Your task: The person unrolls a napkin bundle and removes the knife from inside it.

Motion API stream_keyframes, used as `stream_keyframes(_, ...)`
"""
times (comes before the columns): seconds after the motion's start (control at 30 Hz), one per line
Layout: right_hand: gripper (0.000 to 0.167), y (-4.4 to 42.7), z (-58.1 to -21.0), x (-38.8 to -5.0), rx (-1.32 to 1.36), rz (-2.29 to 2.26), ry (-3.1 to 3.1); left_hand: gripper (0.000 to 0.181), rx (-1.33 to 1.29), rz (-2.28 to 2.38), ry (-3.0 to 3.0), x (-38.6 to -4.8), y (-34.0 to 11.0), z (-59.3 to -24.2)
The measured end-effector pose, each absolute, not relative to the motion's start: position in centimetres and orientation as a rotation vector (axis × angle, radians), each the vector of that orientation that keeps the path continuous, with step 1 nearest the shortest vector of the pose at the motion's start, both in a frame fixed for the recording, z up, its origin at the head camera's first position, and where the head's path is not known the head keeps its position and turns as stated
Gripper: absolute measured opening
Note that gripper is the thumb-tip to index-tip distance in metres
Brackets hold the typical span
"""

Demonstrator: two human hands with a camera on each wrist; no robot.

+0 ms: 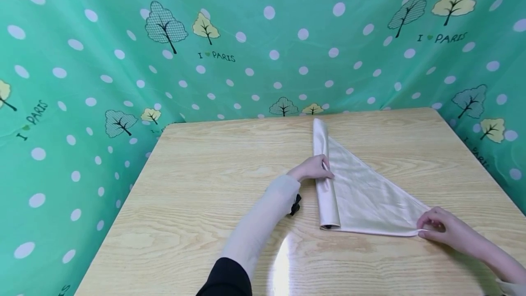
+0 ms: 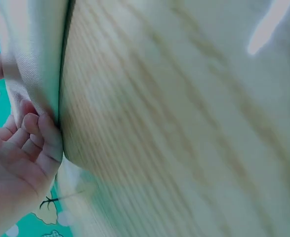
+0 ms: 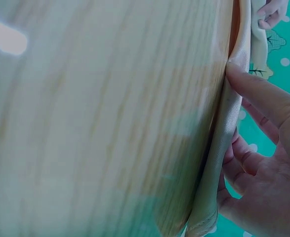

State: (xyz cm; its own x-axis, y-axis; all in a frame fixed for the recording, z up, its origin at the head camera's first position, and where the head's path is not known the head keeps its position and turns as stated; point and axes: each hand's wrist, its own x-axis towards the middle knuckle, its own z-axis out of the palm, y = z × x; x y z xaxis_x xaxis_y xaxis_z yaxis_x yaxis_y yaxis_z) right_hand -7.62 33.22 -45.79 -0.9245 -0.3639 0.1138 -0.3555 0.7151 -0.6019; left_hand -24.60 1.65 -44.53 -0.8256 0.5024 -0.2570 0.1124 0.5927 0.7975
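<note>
A shiny cream satin cloth (image 1: 365,195) lies on the table as a triangle, its left side turned over into a long upright-running roll (image 1: 327,202). My left hand (image 1: 313,168) reaches over the roll's middle, its fingers curled at the cloth; in the left wrist view the left hand (image 2: 23,158) has bent fingers against the fabric (image 2: 33,54). At the lower right corner my right hand (image 1: 441,229) pinches the cloth between thumb and fingers. The right wrist view has the right hand (image 3: 268,148) with its thumb on the fabric's edge (image 3: 224,128). A small dark spot shows at the roll's near end.
The pale wood-grain table (image 1: 185,195) stretches out on all sides of the cloth. A green dotted curtain (image 1: 246,58) with printed trees hangs behind it and at both sides. Bright glare (image 1: 281,264) lies on the near tabletop. Something small and black (image 1: 296,204) sits at the left wrist.
</note>
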Motion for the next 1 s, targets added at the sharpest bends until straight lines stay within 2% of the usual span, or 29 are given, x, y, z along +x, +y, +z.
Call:
stream_keyframes(0.7, 0.021, 33.5, -45.8, -7.7, -0.649, -1.038, 2.861, 0.030, 0.316, 1.550, 2.040, -24.9, -1.2, -44.3)
stream_keyframes(1.0, 0.022, 33.5, -45.8, -7.8, -0.675, -1.045, 2.864, 0.035, 0.285, 1.535, 2.040, -25.1, -2.8, -44.7)
